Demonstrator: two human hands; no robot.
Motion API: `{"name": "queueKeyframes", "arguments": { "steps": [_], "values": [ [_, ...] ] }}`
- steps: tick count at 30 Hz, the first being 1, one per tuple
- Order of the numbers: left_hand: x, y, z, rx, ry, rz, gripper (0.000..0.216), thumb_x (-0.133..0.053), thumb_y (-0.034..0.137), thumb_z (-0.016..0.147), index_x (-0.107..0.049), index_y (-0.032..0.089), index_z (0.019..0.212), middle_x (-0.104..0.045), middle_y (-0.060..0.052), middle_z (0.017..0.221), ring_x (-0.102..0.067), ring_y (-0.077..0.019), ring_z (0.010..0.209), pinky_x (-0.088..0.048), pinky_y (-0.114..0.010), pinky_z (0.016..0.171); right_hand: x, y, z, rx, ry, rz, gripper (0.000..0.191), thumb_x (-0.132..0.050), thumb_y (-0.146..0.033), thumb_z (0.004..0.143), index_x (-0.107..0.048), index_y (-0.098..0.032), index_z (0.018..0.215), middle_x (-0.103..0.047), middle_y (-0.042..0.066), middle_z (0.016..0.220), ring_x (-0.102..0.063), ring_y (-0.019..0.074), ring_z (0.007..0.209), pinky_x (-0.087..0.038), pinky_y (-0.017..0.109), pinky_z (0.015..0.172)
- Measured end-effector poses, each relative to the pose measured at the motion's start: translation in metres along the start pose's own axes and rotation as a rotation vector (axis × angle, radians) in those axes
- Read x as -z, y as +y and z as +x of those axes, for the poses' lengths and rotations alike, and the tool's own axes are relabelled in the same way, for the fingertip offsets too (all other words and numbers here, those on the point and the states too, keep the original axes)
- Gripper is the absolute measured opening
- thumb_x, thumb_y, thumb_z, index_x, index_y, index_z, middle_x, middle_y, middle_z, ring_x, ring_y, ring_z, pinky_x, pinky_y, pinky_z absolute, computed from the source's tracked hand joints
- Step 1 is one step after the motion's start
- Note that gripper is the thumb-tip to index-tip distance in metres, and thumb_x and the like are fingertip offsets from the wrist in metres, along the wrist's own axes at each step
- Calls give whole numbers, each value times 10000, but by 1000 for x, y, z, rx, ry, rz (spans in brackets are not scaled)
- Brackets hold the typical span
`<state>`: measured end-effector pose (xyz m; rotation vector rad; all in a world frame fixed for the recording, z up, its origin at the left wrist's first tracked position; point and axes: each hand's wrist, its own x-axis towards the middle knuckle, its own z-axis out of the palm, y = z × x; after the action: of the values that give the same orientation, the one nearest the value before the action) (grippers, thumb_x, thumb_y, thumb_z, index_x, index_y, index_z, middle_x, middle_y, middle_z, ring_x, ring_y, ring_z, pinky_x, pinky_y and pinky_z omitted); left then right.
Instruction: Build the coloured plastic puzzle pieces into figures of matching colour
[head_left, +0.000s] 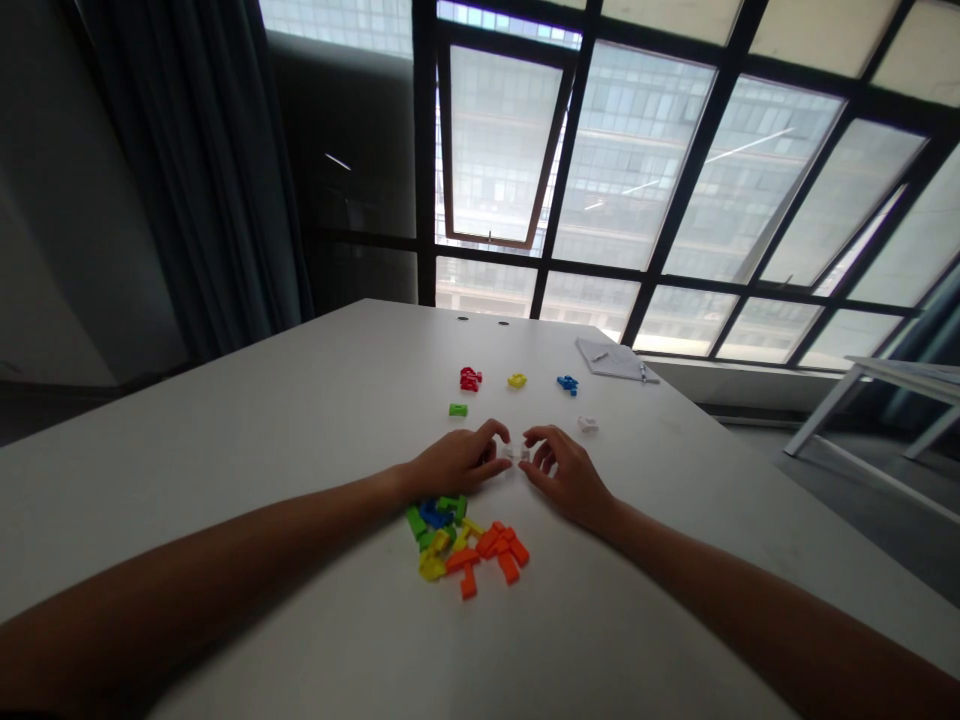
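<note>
Small white plastic pieces [516,452] sit between my two hands, low over the white table [337,400]. My left hand [463,462] is closed in a pinch at their left end, thumb and forefinger curled round it. From the other side my right hand [568,474] pinches the right end. Whether the white pieces are joined cannot be made out. Just below my left wrist lies a loose pile of orange pieces [504,545], yellow pieces [433,565], green pieces [416,523] and blue pieces [433,515].
Beyond my hands stand a red cluster [470,378], a yellow piece [517,380], a blue cluster [568,384], a green piece [458,410] and a white piece [588,424]. Paper with a pen [615,360] lies at the far right. Another table [907,390] stands to the right.
</note>
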<state>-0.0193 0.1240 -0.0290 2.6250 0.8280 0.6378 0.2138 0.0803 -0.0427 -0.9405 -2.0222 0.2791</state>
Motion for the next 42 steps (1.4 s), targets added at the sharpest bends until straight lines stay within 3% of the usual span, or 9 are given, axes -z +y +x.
{"name": "queueKeyframes", "arguments": {
  "steps": [16, 23, 28, 33, 42],
  "values": [
    [-1, -1, 0, -20, 1, -13, 295, -491, 438, 1014, -433, 214, 1196, -605, 52, 709, -535, -143, 608, -340, -246, 590, 0, 1, -3, 27, -1, -39, 348, -630, -189, 894, -503, -238, 1214, -644, 53, 1120, -631, 124, 720, -550, 273, 657],
    [0, 0, 0, 7, -9, 8, 334, -508, 454, 1002, -432, 218, 1227, -639, 37, 754, -566, -151, 635, -356, -248, 594, 2, 3, -1, 85, -25, -86, 297, -607, -187, 911, -527, -226, 1195, -643, 57, 1073, -629, 134, 726, -543, 282, 677],
    [-2, 0, 2, 77, -31, 75, 388, -537, 406, 973, -418, 233, 1300, -674, 25, 812, -600, -162, 662, -359, -252, 586, 30, 23, 8, 111, -124, -307, 226, -590, -204, 908, -560, -197, 1132, -665, 58, 1015, -625, 143, 709, -508, 280, 655],
    [-6, -4, 2, 56, -34, 112, 376, -533, 383, 960, -434, 244, 1295, -689, 19, 840, -610, -168, 679, -362, -257, 595, 69, 57, 15, 71, -220, -530, 241, -573, -236, 910, -588, -185, 1146, -691, 64, 987, -619, 149, 669, -478, 270, 607],
    [-6, -6, 3, 32, -29, 144, 252, -539, 358, 945, -543, 251, 1173, -688, 24, 819, -599, -156, 664, -341, -249, 591, 119, 82, 19, -111, -542, -567, 158, -586, -256, 898, -700, -223, 1002, -745, 40, 913, -654, 157, 699, -452, 265, 645]
  ]
}}
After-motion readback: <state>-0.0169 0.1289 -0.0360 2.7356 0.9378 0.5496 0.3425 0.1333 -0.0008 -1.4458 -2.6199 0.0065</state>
